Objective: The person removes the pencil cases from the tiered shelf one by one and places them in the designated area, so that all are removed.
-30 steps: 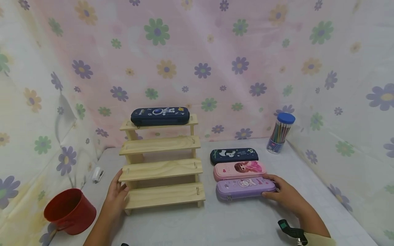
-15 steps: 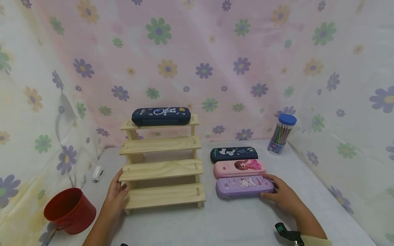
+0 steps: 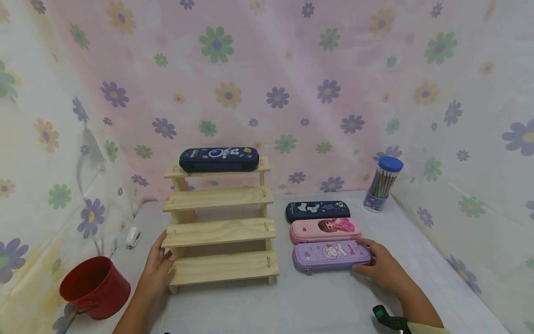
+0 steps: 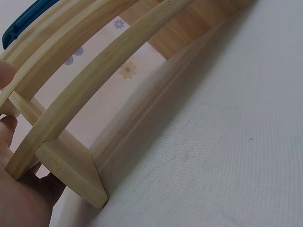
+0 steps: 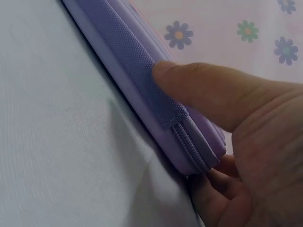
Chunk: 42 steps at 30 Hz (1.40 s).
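A tiered wooden display rack [image 3: 221, 232] stands left of centre. My left hand [image 3: 156, 266] grips its left side near the lower shelves; in the left wrist view the fingers [image 4: 7, 130] wrap round the wood. On the right my right hand [image 3: 384, 266] holds the right end of a purple pencil case [image 3: 331, 255], thumb on its zipped front side and fingers behind the end. Behind that case lie a pink pencil case [image 3: 308, 229] with a doll picture and a dark panda pencil case [image 3: 317, 211]. A navy astronaut pencil case [image 3: 219, 160] rests on the top shelf.
A red metal pot [image 3: 96, 287] stands at the front left, with a small white stapler [image 3: 132, 237] behind it. At the back right stands a blue-lidded jar of pencils [image 3: 381, 185]. Flowered cloth [image 3: 275, 134] encloses the table's back and sides.
The purple pencil case has shifted slightly left with my right hand and lies more in line with the pink one. My left hand keeps its grip on the rack.
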{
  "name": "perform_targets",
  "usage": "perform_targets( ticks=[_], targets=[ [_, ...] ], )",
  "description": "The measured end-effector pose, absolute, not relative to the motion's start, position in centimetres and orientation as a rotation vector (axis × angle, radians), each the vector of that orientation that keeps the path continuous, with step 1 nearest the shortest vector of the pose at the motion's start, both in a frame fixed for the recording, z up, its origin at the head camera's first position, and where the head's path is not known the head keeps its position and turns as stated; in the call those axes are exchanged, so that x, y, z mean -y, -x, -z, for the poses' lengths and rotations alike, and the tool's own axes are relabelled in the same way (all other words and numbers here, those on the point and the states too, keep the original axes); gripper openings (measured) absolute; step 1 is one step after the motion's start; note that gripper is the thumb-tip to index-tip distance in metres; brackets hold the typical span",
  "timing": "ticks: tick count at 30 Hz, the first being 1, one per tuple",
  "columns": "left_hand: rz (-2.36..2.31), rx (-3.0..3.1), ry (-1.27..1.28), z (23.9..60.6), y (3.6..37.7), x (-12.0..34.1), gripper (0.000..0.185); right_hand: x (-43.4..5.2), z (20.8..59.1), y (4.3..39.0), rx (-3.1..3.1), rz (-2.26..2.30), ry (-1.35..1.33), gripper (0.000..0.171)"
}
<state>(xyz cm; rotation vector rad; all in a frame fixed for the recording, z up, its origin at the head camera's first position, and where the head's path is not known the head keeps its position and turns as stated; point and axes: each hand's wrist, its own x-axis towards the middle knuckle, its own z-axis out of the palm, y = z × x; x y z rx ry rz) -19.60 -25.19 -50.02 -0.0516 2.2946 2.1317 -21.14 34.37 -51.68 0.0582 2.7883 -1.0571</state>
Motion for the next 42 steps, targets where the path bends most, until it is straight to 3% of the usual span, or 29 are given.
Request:
perform_targets(
  ticks=[6,18,24,32,42],
  targets=[
    [-2.128,-2.298,0.052,50.2,19.5,25.1,0.071,-34.1,51.3,21.0,-2.82,1.07,-0.099,0.095],
    [-2.197,-2.327,-0.14,50.5,19.9,25.3,0.071,-31.2,48.6,20.4,-3.01,1.277,-0.267,0.061],
    [-2.215,-2.345,-0.154,50.4,19.9,25.5,0.071,-28.5,46.9,20.6,-3.081,1.325,-0.085,0.057],
    [-2.162,-2.266,0.066,50.1,19.6,25.1,0.072,-26.3,43.6,22.0,-3.182,1.203,0.184,0.053],
    [-2.172,-2.327,-0.027,50.2,19.7,25.1,0.071,-22.6,40.5,25.5,-3.083,1.256,0.518,0.054]
  ],
)
